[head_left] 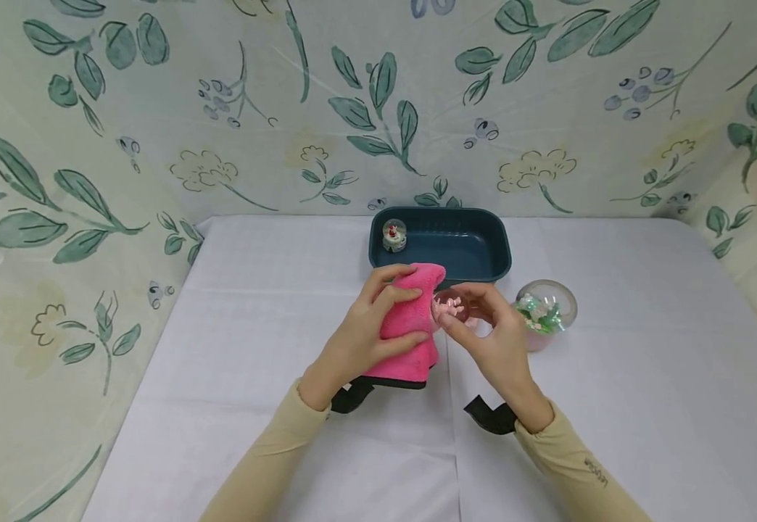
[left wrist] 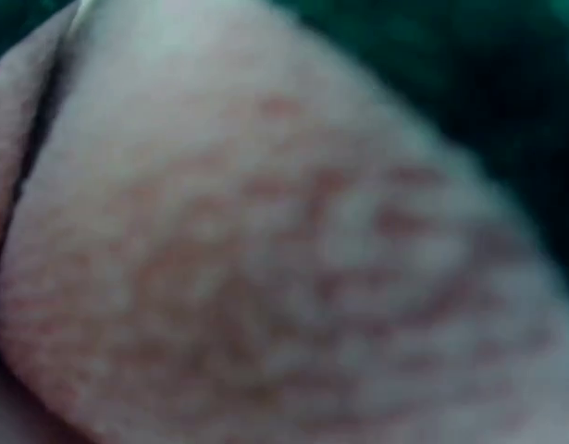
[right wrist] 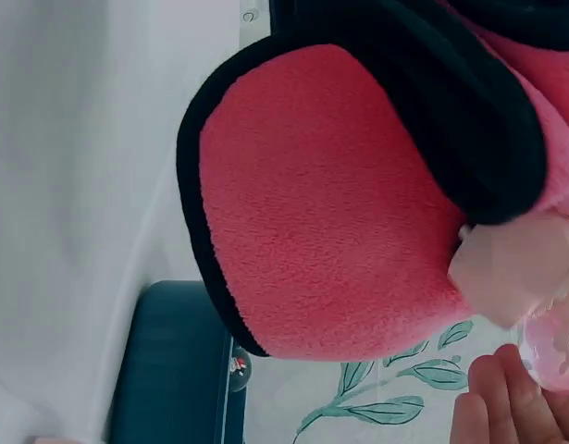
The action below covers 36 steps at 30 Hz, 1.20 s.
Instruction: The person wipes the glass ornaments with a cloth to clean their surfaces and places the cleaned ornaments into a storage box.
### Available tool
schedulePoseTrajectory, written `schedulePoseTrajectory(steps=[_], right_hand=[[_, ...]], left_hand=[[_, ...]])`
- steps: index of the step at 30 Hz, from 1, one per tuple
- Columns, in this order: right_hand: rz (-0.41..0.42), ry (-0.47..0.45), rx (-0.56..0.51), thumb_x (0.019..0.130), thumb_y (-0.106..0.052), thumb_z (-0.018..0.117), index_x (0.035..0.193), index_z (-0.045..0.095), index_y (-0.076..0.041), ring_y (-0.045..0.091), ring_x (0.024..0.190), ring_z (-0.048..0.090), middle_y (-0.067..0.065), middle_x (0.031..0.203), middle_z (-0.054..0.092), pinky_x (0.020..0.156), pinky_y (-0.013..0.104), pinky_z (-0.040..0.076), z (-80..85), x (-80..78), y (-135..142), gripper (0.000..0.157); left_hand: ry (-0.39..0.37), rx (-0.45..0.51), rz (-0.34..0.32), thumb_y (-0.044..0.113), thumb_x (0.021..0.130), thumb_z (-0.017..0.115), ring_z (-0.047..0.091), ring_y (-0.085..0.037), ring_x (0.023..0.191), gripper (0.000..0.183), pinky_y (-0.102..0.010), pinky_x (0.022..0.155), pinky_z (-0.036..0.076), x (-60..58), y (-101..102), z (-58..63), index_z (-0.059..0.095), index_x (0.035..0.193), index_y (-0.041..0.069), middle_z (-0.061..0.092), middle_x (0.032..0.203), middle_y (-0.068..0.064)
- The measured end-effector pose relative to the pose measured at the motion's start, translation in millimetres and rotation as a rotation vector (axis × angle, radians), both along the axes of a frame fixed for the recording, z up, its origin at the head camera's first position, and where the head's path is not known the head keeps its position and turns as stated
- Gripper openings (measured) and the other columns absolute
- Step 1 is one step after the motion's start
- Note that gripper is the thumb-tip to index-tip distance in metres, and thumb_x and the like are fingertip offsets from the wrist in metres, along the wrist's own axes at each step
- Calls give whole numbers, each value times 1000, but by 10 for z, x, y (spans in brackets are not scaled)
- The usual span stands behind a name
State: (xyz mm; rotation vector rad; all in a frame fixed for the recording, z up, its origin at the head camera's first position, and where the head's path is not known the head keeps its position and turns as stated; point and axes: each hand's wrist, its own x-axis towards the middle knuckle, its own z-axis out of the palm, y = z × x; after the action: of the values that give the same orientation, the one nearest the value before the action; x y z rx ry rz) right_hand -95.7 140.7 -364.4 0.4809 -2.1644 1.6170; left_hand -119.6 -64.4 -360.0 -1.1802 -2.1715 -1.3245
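My left hand (head_left: 359, 337) grips a folded pink cloth (head_left: 411, 326) with black edging, fingers spread across its front. In my right hand (head_left: 499, 348), thumb and fingers pinch a small pink snow globe (head_left: 450, 307) with pale pink shapes inside. The globe sits right at the cloth's right side. From the right wrist, the cloth (right wrist: 330, 213) looms large, with the globe (right wrist: 554, 347) at the right edge beside fingers (right wrist: 506, 398). Only blurred, close-up skin (left wrist: 265, 240) fills most of the left wrist view.
Behind the hands stands a dark blue tray (head_left: 506, 250) with a small snow globe (head_left: 394, 235) holding a red figure at its left end. Right of my right hand is a pink-based ornament (head_left: 540, 315) with green and white flowers and a clear round part. A white cloth (head_left: 254, 290) covers the table.
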Motion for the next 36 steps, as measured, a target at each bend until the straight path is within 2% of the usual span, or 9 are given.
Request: schedulePoseTrajectory(steps=[6,15,21,24,30,36], right_hand=[[48,-1,-40,76,8,70,119,57,4,18,100,56,12,113,60,85,22,46,6,-54,37,44],[175,-27,-132,76,17,64,124,46,10,21,111,53,8,121,54,94,22,44,40,-130,95,52],[241,-34,-239,79,15,63,120,49,11,22,110,53,12,118,55,96,25,43,74,-196,125,44],[240,-50,-263,80,14,62,120,53,8,24,112,52,10,119,56,98,25,42,97,-233,128,42],[249,-93,-301,81,13,57,122,55,3,26,114,50,12,120,56,99,26,42,109,-379,140,42],[293,-154,-308,87,4,61,125,56,-2,26,119,48,12,121,56,103,27,37,124,-594,157,39]], left_hand=[[-38,-9,68,9,75,81,38,-24,126,54,-28,87,51,-2,-90,-15,50,119,8,39,137,-12],[-55,-15,73,11,77,80,37,-22,128,52,-28,85,52,-16,-127,-12,50,120,9,38,137,-9],[-29,-15,81,11,76,80,52,-22,111,51,-28,84,52,-44,-159,-15,54,119,8,40,137,-9],[-40,-10,90,11,76,81,54,-22,109,51,-28,83,52,-46,-180,-15,55,119,9,40,137,-8],[-66,11,104,10,75,81,51,-20,111,52,-29,83,53,-35,-221,-20,56,121,10,41,137,-7],[-68,32,104,9,75,81,51,-21,111,51,-30,82,53,-45,-252,-46,57,120,9,42,137,-7]])
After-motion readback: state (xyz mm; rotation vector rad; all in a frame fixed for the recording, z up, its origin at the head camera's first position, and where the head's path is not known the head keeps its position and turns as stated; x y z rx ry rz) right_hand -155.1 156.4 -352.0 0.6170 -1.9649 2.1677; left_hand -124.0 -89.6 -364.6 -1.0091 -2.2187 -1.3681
